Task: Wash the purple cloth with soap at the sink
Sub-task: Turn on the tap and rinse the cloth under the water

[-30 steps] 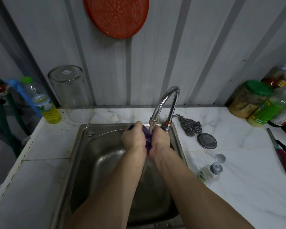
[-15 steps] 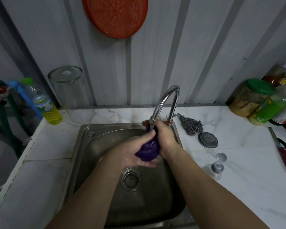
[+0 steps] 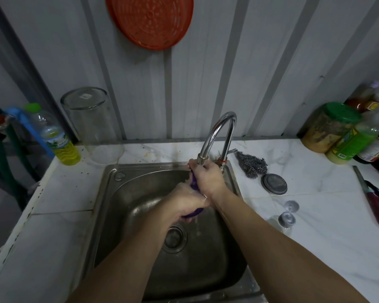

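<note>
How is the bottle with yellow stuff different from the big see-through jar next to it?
The bottle has a green cap and yellow liquid in its lower half; the jar is wider, taller and looks empty, with no cap showing. Both are clear and stand upright on the counter left of the sink.

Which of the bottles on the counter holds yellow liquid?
The clear bottle with the green cap, alone at the counter's back left corner; the other bottles cluster at the far right.

both forearms reach forward; left hand (image 3: 184, 203) and right hand (image 3: 207, 178) clenched together.
</note>
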Demonstrator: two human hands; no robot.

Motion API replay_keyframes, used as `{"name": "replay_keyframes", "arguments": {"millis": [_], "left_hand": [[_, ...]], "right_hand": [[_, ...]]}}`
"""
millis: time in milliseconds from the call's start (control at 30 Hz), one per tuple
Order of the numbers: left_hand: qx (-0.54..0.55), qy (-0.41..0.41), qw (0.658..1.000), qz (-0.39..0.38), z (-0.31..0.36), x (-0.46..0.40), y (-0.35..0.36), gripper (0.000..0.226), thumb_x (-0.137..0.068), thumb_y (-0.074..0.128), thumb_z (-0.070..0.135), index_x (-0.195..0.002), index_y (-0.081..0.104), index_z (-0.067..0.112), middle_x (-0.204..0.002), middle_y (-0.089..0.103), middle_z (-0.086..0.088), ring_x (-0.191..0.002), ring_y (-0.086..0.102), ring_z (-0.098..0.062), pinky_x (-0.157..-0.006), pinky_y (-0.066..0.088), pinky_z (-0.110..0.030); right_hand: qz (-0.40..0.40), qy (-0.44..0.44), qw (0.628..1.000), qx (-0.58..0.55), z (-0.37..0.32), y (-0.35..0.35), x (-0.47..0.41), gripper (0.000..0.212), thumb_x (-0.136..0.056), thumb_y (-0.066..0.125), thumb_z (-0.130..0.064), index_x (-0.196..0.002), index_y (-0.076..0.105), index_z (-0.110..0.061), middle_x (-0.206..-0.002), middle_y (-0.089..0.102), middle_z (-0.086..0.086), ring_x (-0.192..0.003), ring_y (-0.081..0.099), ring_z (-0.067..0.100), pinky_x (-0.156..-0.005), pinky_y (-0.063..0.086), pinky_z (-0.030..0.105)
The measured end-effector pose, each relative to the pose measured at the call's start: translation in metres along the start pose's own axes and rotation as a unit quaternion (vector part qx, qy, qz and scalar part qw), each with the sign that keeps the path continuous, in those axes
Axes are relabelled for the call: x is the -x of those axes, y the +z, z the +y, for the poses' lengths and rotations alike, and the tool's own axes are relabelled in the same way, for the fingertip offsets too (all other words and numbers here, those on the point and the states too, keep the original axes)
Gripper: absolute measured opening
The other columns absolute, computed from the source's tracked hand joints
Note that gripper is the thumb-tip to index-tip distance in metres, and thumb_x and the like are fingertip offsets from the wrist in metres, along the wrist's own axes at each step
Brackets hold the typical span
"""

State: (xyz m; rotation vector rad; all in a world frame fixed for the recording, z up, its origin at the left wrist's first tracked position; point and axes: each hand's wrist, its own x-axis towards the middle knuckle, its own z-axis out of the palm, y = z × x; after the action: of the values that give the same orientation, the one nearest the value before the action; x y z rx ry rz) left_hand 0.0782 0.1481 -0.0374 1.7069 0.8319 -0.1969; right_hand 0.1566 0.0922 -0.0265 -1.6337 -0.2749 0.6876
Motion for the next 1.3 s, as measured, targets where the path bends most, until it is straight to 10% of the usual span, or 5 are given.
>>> {"name": "replay_keyframes", "arguments": {"millis": [167, 300, 633, 767, 1300], "left_hand": [[-0.178, 0.069, 0.98, 0.054, 0.003, -0.001, 0.003, 0.024, -0.08, 0.072, 0.025, -0.102, 0.073, 0.015, -0.07, 0.065, 0.002, -0.068, 0.066, -0.02, -0.055, 0.044, -0.025], [-0.23, 0.084, 0.962, 0.123, -0.002, -0.002, 0.002, 0.031, -0.082, 0.067, 0.031, -0.109, 0.067, 0.016, -0.098, 0.076, -0.008, -0.093, 0.072, -0.03, -0.07, 0.053, -0.03], [0.342, -0.092, 0.909, -0.218, -0.006, 0.009, -0.033, 0.034, -0.085, 0.061, 0.032, -0.099, 0.072, 0.002, -0.085, 0.074, -0.018, -0.056, 0.067, -0.023, -0.044, 0.052, -0.024], [0.366, -0.127, 0.881, -0.272, -0.011, 0.006, -0.026, 0.04, -0.075, 0.069, 0.038, -0.095, 0.069, 0.003, -0.077, 0.068, -0.013, -0.042, 0.052, -0.01, -0.033, 0.032, -0.014], [-0.088, 0.078, 0.992, 0.056, 0.004, -0.01, -0.006, 0.012, -0.068, 0.07, 0.025, -0.069, 0.063, 0.016, -0.049, 0.063, 0.003, -0.044, 0.061, -0.016, -0.044, 0.039, -0.021]], "right_hand": [[0.059, 0.019, 0.993, 0.1, 0.003, 0.006, -0.013, 0.025, -0.102, 0.052, -0.023, -0.088, 0.065, -0.007, -0.074, 0.068, 0.011, -0.065, 0.063, 0.021, -0.056, 0.052, 0.017], [0.093, 0.063, 0.991, 0.072, 0.006, 0.011, -0.019, 0.025, -0.096, 0.053, -0.022, -0.099, 0.069, -0.002, -0.087, 0.071, 0.016, -0.077, 0.067, 0.029, -0.075, 0.059, 0.041], [-0.113, 0.144, 0.941, -0.286, 0.039, -0.018, -0.005, 0.041, -0.089, 0.065, -0.052, -0.109, 0.072, -0.016, -0.105, 0.068, 0.014, -0.073, 0.063, 0.028, -0.062, 0.052, 0.03], [-0.128, 0.082, 0.934, -0.323, 0.037, -0.015, -0.009, 0.021, -0.088, 0.068, -0.023, -0.104, 0.075, -0.012, -0.109, 0.071, 0.017, -0.099, 0.069, 0.031, -0.096, 0.051, 0.047], [0.076, 0.027, 0.986, -0.145, 0.004, 0.001, -0.016, 0.03, -0.088, 0.046, 0.013, -0.075, 0.061, -0.01, -0.059, 0.055, 0.01, -0.05, 0.049, 0.023, -0.047, 0.046, 0.031]]}}
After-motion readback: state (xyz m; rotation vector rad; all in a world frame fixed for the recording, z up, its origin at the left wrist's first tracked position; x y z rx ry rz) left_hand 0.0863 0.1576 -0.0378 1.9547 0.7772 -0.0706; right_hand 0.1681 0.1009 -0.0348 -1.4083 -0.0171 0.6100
